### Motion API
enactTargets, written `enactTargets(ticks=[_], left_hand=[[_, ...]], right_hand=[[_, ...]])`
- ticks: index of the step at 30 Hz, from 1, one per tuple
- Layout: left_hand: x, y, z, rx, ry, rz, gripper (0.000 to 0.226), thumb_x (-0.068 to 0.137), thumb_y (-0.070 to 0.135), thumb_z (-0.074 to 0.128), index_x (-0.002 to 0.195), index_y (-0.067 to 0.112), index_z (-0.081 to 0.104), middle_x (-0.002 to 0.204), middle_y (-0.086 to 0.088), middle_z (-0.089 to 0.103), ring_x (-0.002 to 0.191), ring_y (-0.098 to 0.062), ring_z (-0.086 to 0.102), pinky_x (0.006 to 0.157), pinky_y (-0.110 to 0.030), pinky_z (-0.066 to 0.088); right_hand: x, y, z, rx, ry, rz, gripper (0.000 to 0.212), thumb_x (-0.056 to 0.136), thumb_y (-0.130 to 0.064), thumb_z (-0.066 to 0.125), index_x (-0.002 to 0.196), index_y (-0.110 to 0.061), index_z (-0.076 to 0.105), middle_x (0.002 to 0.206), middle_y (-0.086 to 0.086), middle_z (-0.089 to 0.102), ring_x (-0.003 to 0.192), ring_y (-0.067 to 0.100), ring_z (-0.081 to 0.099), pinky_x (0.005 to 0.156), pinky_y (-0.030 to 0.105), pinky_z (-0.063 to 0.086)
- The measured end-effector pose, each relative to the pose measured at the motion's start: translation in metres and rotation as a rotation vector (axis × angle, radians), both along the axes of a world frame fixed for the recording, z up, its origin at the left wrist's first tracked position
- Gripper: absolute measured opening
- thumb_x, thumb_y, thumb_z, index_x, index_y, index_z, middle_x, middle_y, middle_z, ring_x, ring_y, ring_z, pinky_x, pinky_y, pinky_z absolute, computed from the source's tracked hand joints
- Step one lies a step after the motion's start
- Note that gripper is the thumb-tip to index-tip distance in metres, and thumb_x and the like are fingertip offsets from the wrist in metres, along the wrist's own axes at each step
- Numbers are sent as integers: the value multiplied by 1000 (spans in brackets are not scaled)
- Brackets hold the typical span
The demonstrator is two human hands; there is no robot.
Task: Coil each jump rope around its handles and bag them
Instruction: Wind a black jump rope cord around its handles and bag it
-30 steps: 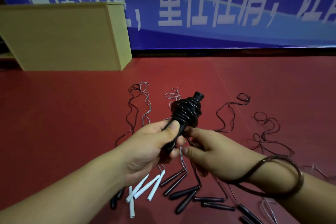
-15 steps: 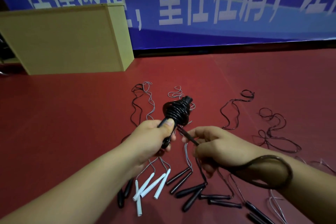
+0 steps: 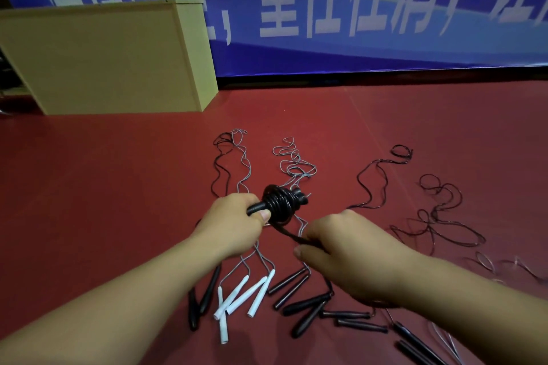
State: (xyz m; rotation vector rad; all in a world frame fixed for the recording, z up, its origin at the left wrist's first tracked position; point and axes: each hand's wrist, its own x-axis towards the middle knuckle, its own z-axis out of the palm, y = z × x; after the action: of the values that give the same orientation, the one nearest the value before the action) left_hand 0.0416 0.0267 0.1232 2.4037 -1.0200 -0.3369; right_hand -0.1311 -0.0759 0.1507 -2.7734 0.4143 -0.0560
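left hand (image 3: 234, 224) is gripping black handles (image 3: 257, 208), rope coil (image 3: 278, 205) sitting above the thumb | right hand (image 3: 350, 255) is pinching the loose rope tail (image 3: 289, 233) | other jump ropes (image 3: 237, 299) are lying on the red floor (image 3: 103, 187) beneath

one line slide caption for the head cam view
Left hand grips black handles while right hand winds rope into a coil.

Two bare forearms reach in, no sleeves or jewellery showing; left hand (image 3: 234, 222) and right hand (image 3: 350, 255) wear no gloves.
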Motion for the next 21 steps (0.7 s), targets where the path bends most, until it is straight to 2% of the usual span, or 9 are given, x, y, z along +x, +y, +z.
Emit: enactTargets(ticks=[3,6,8,10,12,14,17,21], left_hand=[[5,-2,-6,8,-71,8,22,92,33,58,74,22,52,71,0,59,76,-28,61,67,-34,48],[8,-1,-13,79,-115,-43,19,91,37,60,79,23,56,74,1,62,77,-26,62,72,-37,53],[8,1,-17,149,-114,-72,16,90,39,63,87,24,64,76,2,63,79,-23,62,71,-32,52],[6,0,-22,204,-114,-85,18,89,41,66,83,24,64,71,3,61,77,-23,62,64,-28,45],[4,-2,-25,235,-144,-86,25,86,43,68,75,21,62,67,1,58,75,-25,62,60,-27,40],[2,-6,-26,258,-167,-64,30,83,45,71,74,17,64,67,-1,58,72,-26,61,59,-27,39],[-1,-10,-28,288,-185,-67,34,81,48,74,76,15,67,67,-3,57,67,-24,58,56,-27,38],[-3,-10,-28,331,-130,-108,34,80,48,75,71,16,66,66,-2,59,64,-22,58,55,-26,39]], right_hand=[[0,1,-2,-10,-2,-2,27,95,-37,42,81,-15,49,76,5,57,73,32,52,63,38,42],[-2,-3,0,-103,25,-21,30,95,-43,42,84,-17,51,85,7,60,81,35,56,67,38,46],[-3,-6,2,-193,64,-10,38,94,-50,45,82,-15,54,83,8,60,82,36,57,63,33,40],[-3,-5,3,-215,118,8,43,92,-55,46,78,-15,54,73,6,53,75,34,54,61,31,37],[-3,-3,3,-202,167,22,43,94,-53,45,72,-16,46,67,1,44,72,32,51,60,31,36],[-3,-3,0,-168,191,30,44,95,-51,43,67,-18,39,66,0,44,72,31,52,59,32,36],[-3,-12,0,-99,192,26,44,95,-49,46,73,-11,51,66,6,54,70,31,55,59,37,44],[-5,-23,4,7,239,-2,38,93,-40,52,79,-5,60,76,12,66,72,27,60,69,38,53]])
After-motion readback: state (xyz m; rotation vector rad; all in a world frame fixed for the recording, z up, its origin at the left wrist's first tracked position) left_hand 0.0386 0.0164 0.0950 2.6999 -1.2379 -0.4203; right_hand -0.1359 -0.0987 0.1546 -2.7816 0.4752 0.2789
